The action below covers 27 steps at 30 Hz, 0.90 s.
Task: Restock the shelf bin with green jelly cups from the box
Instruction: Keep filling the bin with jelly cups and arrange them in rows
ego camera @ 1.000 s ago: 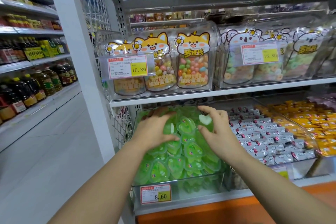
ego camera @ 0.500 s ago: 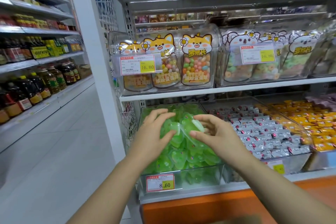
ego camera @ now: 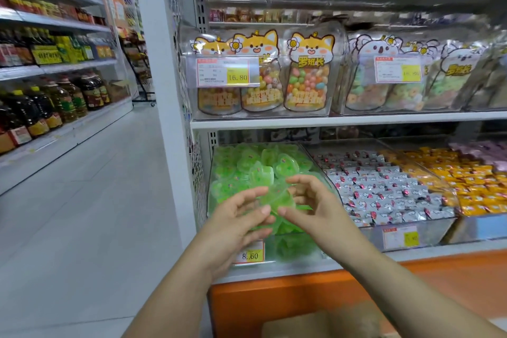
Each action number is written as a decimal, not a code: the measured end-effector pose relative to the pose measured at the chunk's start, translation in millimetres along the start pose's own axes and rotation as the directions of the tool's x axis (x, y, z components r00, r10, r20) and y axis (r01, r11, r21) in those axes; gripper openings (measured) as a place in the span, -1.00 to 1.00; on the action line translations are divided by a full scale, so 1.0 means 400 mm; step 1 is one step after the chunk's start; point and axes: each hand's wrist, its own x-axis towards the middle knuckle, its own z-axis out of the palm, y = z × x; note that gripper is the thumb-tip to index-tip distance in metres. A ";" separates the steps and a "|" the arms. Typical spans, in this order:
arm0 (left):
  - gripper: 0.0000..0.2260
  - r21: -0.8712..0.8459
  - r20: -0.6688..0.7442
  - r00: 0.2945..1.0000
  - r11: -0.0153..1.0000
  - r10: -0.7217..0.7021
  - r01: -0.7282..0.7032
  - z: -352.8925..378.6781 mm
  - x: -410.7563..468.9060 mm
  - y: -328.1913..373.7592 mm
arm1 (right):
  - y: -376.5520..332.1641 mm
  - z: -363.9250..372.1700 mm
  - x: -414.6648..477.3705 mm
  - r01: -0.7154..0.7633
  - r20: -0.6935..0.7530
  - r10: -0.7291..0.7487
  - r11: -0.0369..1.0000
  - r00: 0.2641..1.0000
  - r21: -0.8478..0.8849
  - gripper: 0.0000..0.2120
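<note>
The fingers (ego camera: 255, 191) of the left hand (ego camera: 233, 225) and of the right hand (ego camera: 315, 206) are loosely bent and spread apart, clamped on nothing, with the two thumb tips near each other. The hands hang just in front of the heap of translucent green heart-shaped jelly cups (ego camera: 255, 167), though blur hides whether any fingertip touches one. The cups fill the clear plastic shelf bin (ego camera: 301, 252) at the lower shelf's left end, which has a white-and-yellow price tag (ego camera: 251, 255) on its front, a bin of silver-wrapped sweets (ego camera: 384, 189) beside it, and a blurred brown cardboard box (ego camera: 315, 324) below at the frame's bottom edge
</note>
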 end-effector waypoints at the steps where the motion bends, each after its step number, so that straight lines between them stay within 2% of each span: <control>1: -0.74 -0.019 0.004 1.000 1.000 -0.005 0.005 -0.004 0.004 0.004 | 0.002 -0.001 -0.003 0.033 0.006 -0.033 0.998 0.999 -0.059 -0.52; 4: -0.79 -0.053 0.031 0.998 0.997 -0.054 0.055 -0.013 0.012 0.004 | 0.025 0.010 -0.022 0.126 -0.035 -0.145 0.937 0.989 -0.325 -0.40; 7: -0.77 -0.037 0.016 0.996 0.996 -0.087 0.087 -0.024 0.020 -0.008 | 0.067 0.042 -0.045 0.198 -0.040 -0.257 0.826 0.966 -0.528 -0.51; 11: -0.75 0.091 -0.045 0.996 0.993 -0.074 0.078 -0.041 0.039 -0.028 | 0.123 0.051 -0.069 0.210 -0.024 -0.274 0.786 0.961 -0.582 -0.66; 13: -0.76 0.166 -0.070 0.997 0.986 -0.020 0.032 -0.041 0.060 -0.038 | 0.125 0.040 -0.059 0.221 -0.079 -0.366 0.705 0.927 -0.673 -0.75; 15: -0.79 0.206 -0.115 0.992 0.978 0.055 -0.030 -0.038 0.081 -0.043 | 0.112 0.031 -0.035 0.213 -0.103 -0.439 0.612 0.893 -0.761 -0.75; 17: -0.82 0.265 -0.156 0.979 0.960 0.133 -0.088 -0.036 0.097 -0.044 | 0.103 0.026 -0.009 0.193 -0.110 -0.478 0.540 0.871 -0.819 -0.76; 20: -0.81 0.361 -0.141 0.977 0.927 0.162 -0.102 -0.033 0.105 -0.044 | 0.114 0.023 0.014 0.170 -0.093 -0.493 0.462 0.865 -0.870 -0.78; 24: -0.75 0.421 -0.113 0.977 0.900 0.179 -0.116 -0.023 0.102 -0.043 | 0.129 0.020 0.021 0.155 -0.110 -0.489 0.470 0.866 -0.869 -0.78; 27: -0.68 0.274 -0.144 0.976 0.954 0.161 -0.117 -0.027 0.093 -0.033 | 0.113 0.009 0.017 0.308 -0.075 -0.513 0.619 0.855 -0.722 -0.79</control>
